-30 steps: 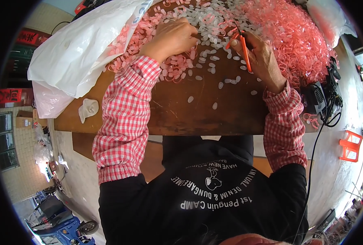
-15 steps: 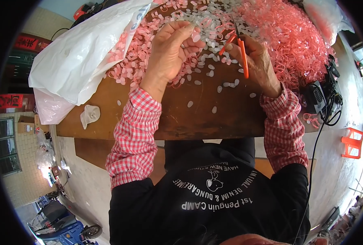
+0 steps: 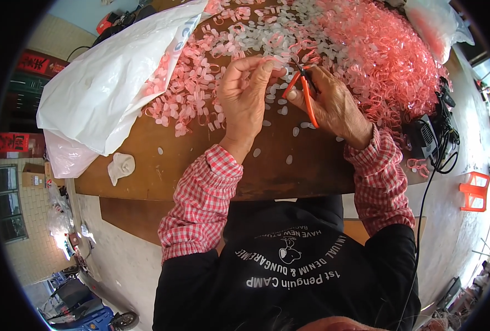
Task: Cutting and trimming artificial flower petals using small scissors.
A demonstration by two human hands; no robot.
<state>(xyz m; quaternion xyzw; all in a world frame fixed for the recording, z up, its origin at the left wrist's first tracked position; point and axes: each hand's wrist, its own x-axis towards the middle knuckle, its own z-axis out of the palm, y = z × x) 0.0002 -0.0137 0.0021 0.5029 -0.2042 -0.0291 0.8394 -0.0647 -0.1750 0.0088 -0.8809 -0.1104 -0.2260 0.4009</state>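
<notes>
My left hand (image 3: 247, 94) is closed in a pinch on a small pink plastic piece (image 3: 272, 59); its exact shape is partly hidden by the fingers. My right hand (image 3: 336, 102) is wrapped round orange-handled nippers (image 3: 309, 101), their dark jaws pointing up and toward the left fingertips. Jaws and pink piece are close together; whether they touch I cannot tell. Beyond the hands lie loose translucent white oval pieces (image 3: 267, 38). Pink plastic pieces (image 3: 192, 80) are spread to the left, and a large heap of pink looped pieces (image 3: 377, 49) rises on the right.
A white plastic bag (image 3: 99, 83) lies at the left of the brown table (image 3: 201, 171), near a crumpled off-white piece (image 3: 121, 167). A clear bag (image 3: 438, 25) sits at the far right. Black cables (image 3: 448, 132) hang over the right edge. An orange stool (image 3: 474, 191) stands beyond.
My left hand has moved right and nearer to me with the pink piece. The nippers have come left and down, and their jaws are now beside the left fingertips.
</notes>
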